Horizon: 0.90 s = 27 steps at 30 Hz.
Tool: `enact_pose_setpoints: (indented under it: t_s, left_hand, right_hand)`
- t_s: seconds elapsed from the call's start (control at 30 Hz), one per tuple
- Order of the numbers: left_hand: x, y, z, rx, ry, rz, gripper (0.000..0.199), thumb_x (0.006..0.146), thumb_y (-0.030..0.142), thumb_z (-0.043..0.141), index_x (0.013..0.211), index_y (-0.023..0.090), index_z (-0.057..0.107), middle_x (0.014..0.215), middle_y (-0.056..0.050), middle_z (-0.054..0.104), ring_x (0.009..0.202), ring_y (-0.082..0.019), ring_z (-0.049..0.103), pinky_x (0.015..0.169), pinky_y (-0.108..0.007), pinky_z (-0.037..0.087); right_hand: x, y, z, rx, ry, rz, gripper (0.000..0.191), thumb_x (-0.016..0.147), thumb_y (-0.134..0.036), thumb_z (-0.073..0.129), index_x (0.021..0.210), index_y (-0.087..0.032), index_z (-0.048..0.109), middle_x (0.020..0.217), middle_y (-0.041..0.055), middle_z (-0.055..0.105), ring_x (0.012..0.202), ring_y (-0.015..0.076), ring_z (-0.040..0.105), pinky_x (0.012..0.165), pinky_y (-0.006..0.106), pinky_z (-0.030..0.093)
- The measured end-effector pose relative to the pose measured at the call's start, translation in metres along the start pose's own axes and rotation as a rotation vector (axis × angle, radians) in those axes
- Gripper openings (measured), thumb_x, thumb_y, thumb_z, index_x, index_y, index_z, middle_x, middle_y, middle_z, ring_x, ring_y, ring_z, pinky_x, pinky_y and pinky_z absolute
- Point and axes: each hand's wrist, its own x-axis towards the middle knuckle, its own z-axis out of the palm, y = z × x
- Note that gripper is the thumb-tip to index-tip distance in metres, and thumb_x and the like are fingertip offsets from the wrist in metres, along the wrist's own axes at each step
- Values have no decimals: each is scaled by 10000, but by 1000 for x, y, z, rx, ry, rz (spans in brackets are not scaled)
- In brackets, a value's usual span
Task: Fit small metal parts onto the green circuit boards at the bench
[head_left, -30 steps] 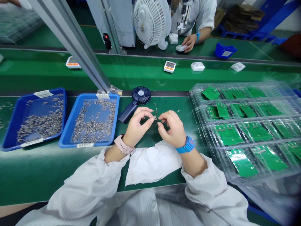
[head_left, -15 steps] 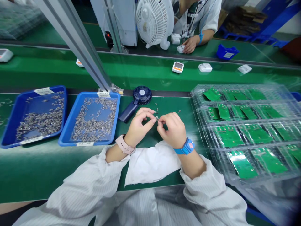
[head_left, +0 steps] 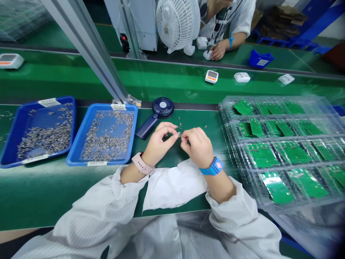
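Closely: left hand (head_left: 161,140) | right hand (head_left: 196,146) | metal part (head_left: 179,134) between | plastic tray (head_left: 225,104) right

White pinstriped smock (head_left: 91,212), pink watch (head_left: 142,164) on left, blue watch (head_left: 212,167) on right

The only camera is riding on the person's head, looking forward and down past their white sleeves (head_left: 91,205) at their left hand (head_left: 161,142) and right hand (head_left: 196,147), both sitting close below it. It is facing across the green near workbench (head_left: 54,190) toward a far workbench (head_left: 280,57) and a co-worker (head_left: 239,21), who are appearing small along the top of the wide frame
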Motion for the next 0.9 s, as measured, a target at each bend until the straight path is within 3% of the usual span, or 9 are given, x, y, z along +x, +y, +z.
enact_pose_setpoints:
  t_s: [0.3, 0.4, 0.5, 0.67, 0.9]
  left_hand:
    - [0, 0, 0, 5, 14, 5, 42, 848, 216, 631, 815, 194, 644, 1102, -77, 601, 1099, -224, 566, 872, -364, 470]
    - [0, 2, -2, 60, 56, 31, 41, 854, 206, 622, 820, 194, 641, 1086, -74, 606, 1076, -219, 576, 855, -364, 475]
    - [-1, 8, -2, 247, 105, 140, 39, 853, 186, 624, 824, 197, 647, 1060, -62, 605, 1047, -212, 577, 930, -404, 452]
    - [-8, 20, 1, 533, 116, 348, 40, 843, 168, 633, 837, 204, 649, 1048, -53, 631, 1036, -222, 577, 957, -432, 433]
    - [-12, 24, 2, 627, 136, 408, 31, 850, 182, 636, 842, 205, 655, 1047, -61, 656, 1022, -232, 591, 923, -434, 451]
  right_hand:
    - [2, 1, -2, -46, 32, -22, 161, 865, -62, 503, 840, -216, 540, 747, 28, 610, 722, 185, 528, 674, 310, 461]
    - [1, 2, -5, 11, 87, 48, 163, 867, -61, 506, 836, -219, 533, 730, 20, 593, 704, 179, 529, 672, 319, 460]
    - [1, 1, -9, 137, 90, 147, 107, 893, -113, 539, 880, -219, 549, 781, 25, 611, 737, 177, 557, 699, 332, 474]
    - [1, -4, -12, 227, 1, 115, 101, 892, -155, 567, 975, -209, 586, 880, 56, 654, 857, 204, 600, 731, 360, 494]
    - [3, -4, -13, 356, -17, 166, 163, 883, -102, 527, 968, -215, 609, 919, 47, 675, 870, 189, 620, 745, 352, 512]
